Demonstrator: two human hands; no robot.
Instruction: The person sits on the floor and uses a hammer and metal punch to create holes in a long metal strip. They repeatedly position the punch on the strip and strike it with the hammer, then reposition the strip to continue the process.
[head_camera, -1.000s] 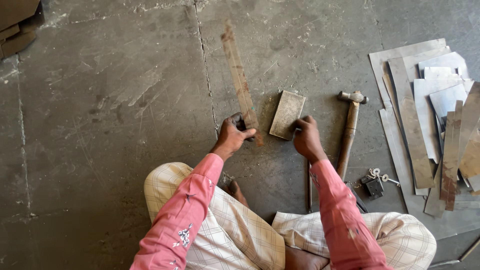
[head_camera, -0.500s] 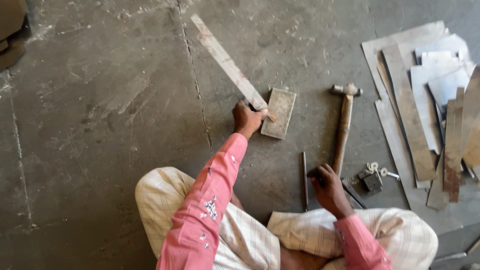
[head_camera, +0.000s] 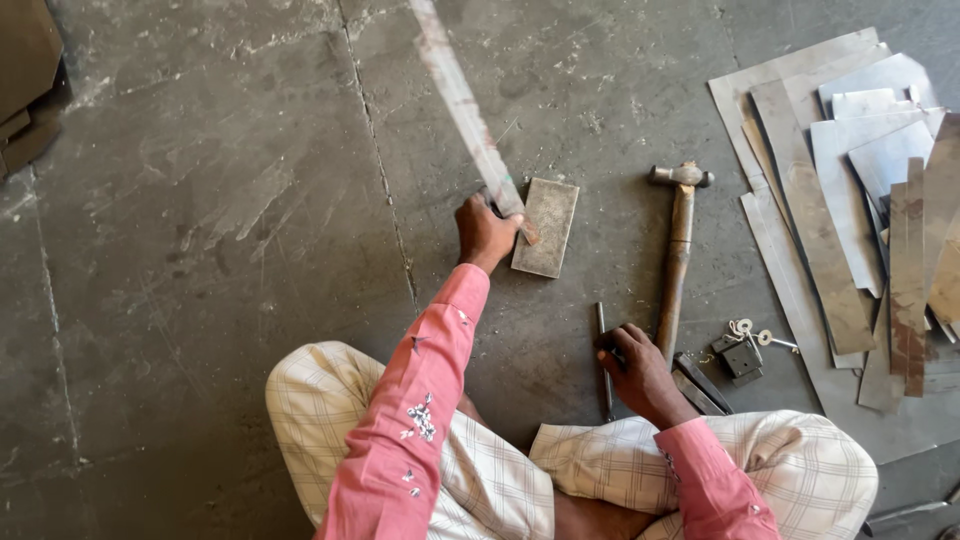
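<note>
At the bottom of the frame we see checked trousers over crossed legs and two pink sleeves reaching up onto the concrete floor (head_camera: 200, 260). Lower centre-right, our right hand (head_camera: 637, 368) rests on the floor with its fingers curled down over the lower end of a thin dark metal rod (head_camera: 602, 358); whether it actually grips the rod we cannot tell. Just beside that hand, to the right, lie a couple of short flat metal pieces (head_camera: 700, 385), and a little further right a small padlock with keys (head_camera: 745, 350). A hammer (head_camera: 676, 258) lies upright in the frame, its wooden handle starting close to the right hand and its steel head pointing toward the top. Near the centre, our left hand (head_camera: 485, 232) is closed in a fist around the lower end of a long, narrow metal strip (head_camera: 465, 110), which slants up toward the top centre and looks blurred. The strip's held end sits over the left edge of a small rectangular metal block (head_camera: 546, 227) lying flat on the floor. At the right edge, a pile of sheet-metal offcuts (head_camera: 850, 200) overlaps loosely.
</note>
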